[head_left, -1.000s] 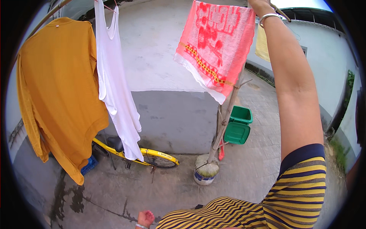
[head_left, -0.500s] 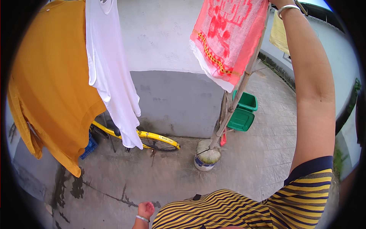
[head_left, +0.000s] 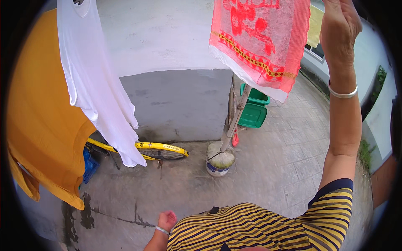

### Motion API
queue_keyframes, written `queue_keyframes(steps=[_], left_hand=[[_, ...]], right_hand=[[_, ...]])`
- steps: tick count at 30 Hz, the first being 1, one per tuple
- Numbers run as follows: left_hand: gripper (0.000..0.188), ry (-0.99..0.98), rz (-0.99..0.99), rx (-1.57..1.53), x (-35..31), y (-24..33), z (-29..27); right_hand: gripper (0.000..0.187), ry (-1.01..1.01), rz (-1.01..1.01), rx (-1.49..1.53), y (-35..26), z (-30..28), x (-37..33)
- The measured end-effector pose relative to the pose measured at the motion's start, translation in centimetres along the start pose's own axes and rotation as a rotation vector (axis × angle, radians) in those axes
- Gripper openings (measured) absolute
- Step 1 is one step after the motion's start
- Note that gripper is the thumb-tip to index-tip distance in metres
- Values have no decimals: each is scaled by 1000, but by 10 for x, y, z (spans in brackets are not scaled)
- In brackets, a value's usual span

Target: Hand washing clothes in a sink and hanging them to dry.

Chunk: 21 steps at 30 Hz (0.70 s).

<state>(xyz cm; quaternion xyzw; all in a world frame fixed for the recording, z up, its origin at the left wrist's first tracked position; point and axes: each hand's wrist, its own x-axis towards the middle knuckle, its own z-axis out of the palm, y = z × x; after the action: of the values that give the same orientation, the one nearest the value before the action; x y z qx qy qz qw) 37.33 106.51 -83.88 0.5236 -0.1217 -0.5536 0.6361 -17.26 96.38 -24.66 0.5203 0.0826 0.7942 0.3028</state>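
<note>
My right arm is raised at the right, and my right hand [head_left: 341, 33] is at the top edge just right of a pink and red towel [head_left: 261, 46]. A narrow gap shows between this hand and the towel's side. Its fingertips run out of the picture, so whether they grip anything is hidden. The towel hangs with a patterned yellow band and white lower edge. Low in front of my body, my left hand [head_left: 167, 219] has its fingers curled in, with nothing visible in them.
A white shirt [head_left: 92, 75] and a mustard garment [head_left: 46, 108] hang at the left, before a yellow bicycle [head_left: 161, 146]. A pole [head_left: 234, 121] stands in a filled bucket [head_left: 220, 161] near a green bin [head_left: 253, 115]. A yellow cloth [head_left: 315, 27] hangs behind.
My right hand has come further into view and shifted right, away from the towel's edge. The towel looks larger and spread wider. The view has shifted, and my left hand stays low.
</note>
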Motion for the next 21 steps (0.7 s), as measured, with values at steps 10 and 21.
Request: queue_keyframes(steps=[10,21], left_hand=[[11,89,-170,-71,-18,62,70],[12,21,-118,-5,-55,30,107]], right_hand=[[24,-755,416,245,-106,-46,-265],[15,-968,665,345,-135,-88,-311]])
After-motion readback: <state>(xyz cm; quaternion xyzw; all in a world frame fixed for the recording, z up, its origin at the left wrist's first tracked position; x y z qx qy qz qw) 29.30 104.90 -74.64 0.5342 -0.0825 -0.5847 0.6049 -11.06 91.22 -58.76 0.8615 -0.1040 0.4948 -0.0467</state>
